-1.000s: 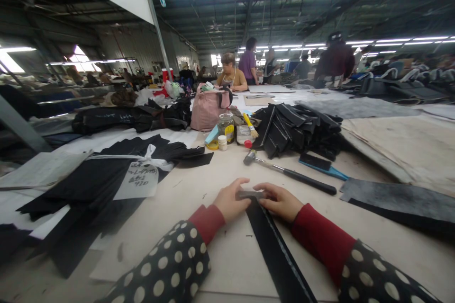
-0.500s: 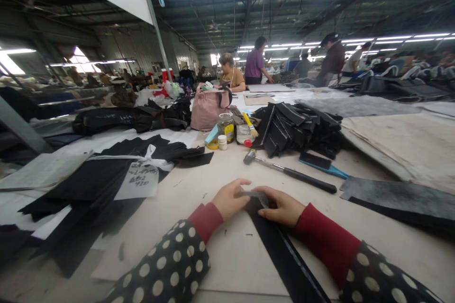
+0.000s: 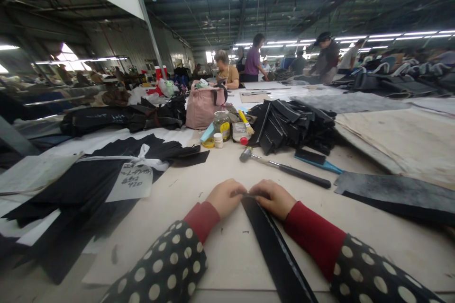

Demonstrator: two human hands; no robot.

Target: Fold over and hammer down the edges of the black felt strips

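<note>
A long black strip (image 3: 275,246) of leather-like material lies on the pale work board (image 3: 170,241), with a light line along its right edge. At its far end my left hand (image 3: 226,197) is closed, fingertips pinching the left corner. Opposite it, my right hand (image 3: 272,197) pinches the right corner, thumb on the strip. The fingertips of both hands nearly meet there. Beyond my hands lies a hammer (image 3: 284,166) with a black grip, and a blue-handled brush (image 3: 316,161) is to its right.
Black pieces tied with a white band (image 3: 142,158) lie left, bearing a handwritten tag (image 3: 131,182). Behind are a glass jar (image 3: 222,125), a yellow paintbrush (image 3: 246,122), a pink bag (image 3: 202,106) and piled black pieces (image 3: 284,125). A grey strip (image 3: 394,189) lies right. Several people work farther back.
The grey flap at the strip's far end has been folded down out of sight. My fingers have drawn together into a pinch there. The view has shifted slightly.
</note>
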